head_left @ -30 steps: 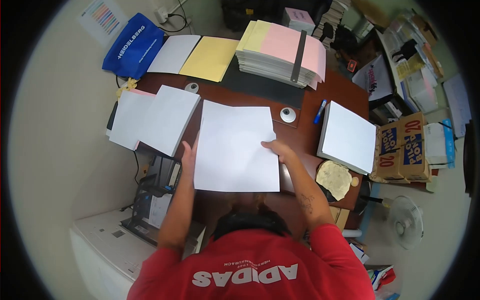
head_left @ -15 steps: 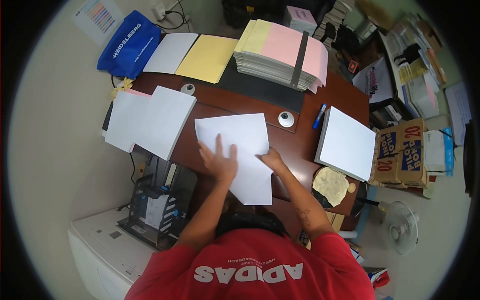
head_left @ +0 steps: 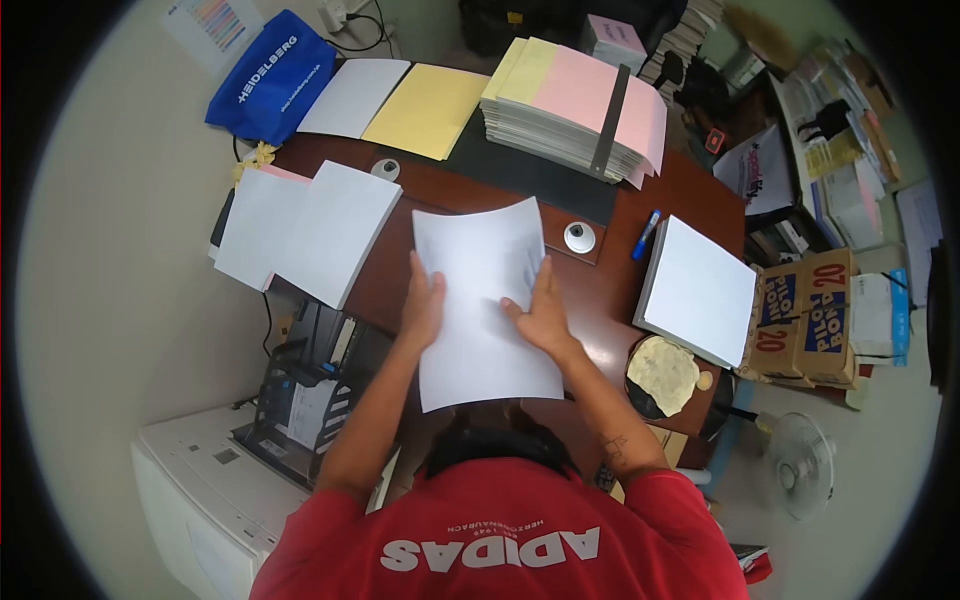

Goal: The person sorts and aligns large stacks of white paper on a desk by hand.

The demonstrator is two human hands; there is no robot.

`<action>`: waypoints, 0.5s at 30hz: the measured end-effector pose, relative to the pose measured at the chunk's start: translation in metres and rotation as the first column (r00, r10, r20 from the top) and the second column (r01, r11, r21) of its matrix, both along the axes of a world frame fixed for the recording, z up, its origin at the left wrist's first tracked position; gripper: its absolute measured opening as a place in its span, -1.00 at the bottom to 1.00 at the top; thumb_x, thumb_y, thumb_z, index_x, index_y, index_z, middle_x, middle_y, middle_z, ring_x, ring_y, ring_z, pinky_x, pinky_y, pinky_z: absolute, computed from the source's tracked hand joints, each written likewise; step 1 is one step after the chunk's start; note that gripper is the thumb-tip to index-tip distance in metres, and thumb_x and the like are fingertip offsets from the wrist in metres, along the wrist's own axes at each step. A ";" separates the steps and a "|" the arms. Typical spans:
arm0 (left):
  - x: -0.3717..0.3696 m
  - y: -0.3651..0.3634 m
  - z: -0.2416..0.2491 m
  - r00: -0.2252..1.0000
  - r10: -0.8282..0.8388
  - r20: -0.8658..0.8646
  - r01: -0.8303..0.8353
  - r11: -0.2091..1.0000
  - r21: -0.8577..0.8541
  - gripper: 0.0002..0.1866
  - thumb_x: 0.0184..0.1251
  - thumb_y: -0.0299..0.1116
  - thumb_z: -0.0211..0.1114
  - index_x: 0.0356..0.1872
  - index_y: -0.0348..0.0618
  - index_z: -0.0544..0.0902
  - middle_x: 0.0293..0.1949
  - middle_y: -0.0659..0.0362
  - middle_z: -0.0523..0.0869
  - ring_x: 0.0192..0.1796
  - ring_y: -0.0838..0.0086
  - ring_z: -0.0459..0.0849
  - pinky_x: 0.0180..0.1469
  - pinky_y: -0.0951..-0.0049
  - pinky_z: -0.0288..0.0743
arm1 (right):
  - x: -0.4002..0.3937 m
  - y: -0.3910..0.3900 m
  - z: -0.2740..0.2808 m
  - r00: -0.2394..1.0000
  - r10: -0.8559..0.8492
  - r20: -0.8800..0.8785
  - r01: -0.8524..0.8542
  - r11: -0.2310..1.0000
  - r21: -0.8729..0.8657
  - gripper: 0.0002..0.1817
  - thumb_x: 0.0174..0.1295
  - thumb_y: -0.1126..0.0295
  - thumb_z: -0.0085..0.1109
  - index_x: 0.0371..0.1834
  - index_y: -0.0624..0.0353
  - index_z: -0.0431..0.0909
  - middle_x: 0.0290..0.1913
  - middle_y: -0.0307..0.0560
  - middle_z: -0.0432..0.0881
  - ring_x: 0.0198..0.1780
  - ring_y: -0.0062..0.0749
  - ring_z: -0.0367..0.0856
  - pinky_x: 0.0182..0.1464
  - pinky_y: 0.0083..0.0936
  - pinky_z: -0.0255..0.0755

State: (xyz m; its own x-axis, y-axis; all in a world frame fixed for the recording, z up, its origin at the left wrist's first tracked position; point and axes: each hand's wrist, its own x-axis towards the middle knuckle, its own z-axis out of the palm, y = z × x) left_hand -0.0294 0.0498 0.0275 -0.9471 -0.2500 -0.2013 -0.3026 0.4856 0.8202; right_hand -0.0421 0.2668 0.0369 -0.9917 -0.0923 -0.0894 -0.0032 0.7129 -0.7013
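Lower centre of the frame: red shirt [head_left: 500,540] with white lettering, worn by the person; both forearms reach up the frame from it.

Centre: white paper sheets [head_left: 485,300], lying on the desk [head_left: 610,290], lower edge hanging past the near desk edge, upper edge slightly curled. Left hand [head_left: 423,300] lies at the sheets' left edge, fingers extended and flat along it. Right hand [head_left: 540,310] lies on top of the sheets, right of their middle, fingers spread and pressing down. Neither hand is closed around the paper.

Lower left: grey printer [head_left: 210,490]; just above it a black paper tray rack [head_left: 300,390].

Left of centre: two overlapping white paper stacks [head_left: 310,235] on the left part of the desk, a pink sheet showing beneath the far corner.

Right of centre: white paper ream [head_left: 700,290] on the right desk edge; a blue marker [head_left: 645,233] just left of it; a round silver desk grommet [head_left: 579,237] near the top right corner of the sheets.

Far right: cardboard boxes [head_left: 805,315] with printed labels; a white fan [head_left: 800,465] below them.

Upper centre: tall stack of pink and yellow paper [head_left: 575,105] with a dark strap across it; left of it a yellow sheet pile [head_left: 425,110] and a white sheet pile [head_left: 352,97].

Upper left: blue bag [head_left: 268,85] with white lettering.
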 end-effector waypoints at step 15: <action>0.013 0.048 0.001 0.989 -0.130 -0.077 0.078 0.876 -0.477 0.02 0.26 0.23 0.16 0.59 0.00 -0.14 0.47 -0.37 -0.10 0.42 -0.29 0.06 0.35 -0.16 0.00 | 0.013 -0.006 -0.019 0.998 0.046 0.048 -0.051 0.992 0.115 0.09 0.15 -0.06 0.24 0.58 0.24 -0.20 0.44 0.65 -0.20 0.42 0.49 -0.08 0.33 0.21 -0.03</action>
